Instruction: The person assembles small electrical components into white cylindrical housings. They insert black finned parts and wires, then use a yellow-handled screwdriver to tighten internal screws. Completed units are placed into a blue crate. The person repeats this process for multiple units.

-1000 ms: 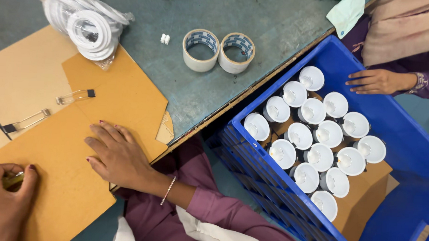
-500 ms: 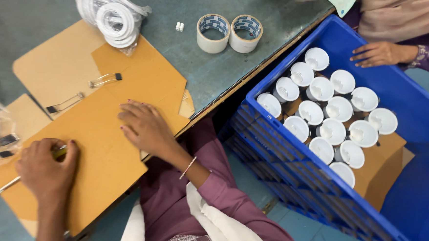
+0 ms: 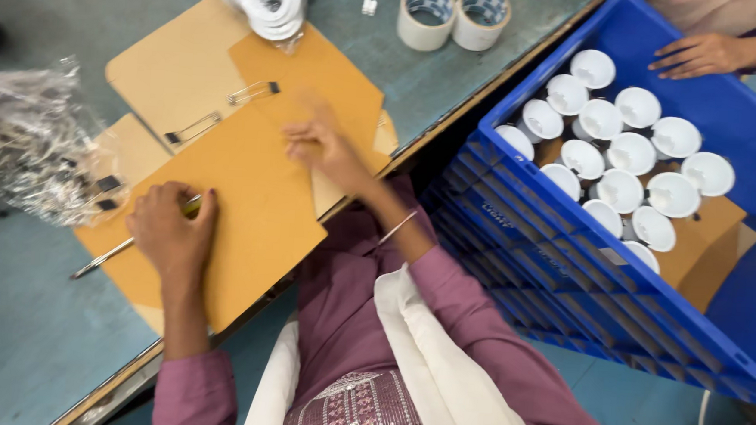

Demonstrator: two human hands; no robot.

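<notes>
Left hand (image 3: 173,228) closed over a screwdriver (image 3: 104,256), yellow handle under the palm, metal shaft lying on brown cardboard sheets (image 3: 258,198) on the table (image 3: 26,341); probably light, stiff, best gripped at the handle. Right hand (image 3: 323,146) open, blurred, fingers resting flat on the cardboard, holding nothing

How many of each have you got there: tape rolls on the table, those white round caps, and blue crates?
Tape rolls: 2
White round caps: 16
Blue crate: 1
Total: 19
</notes>
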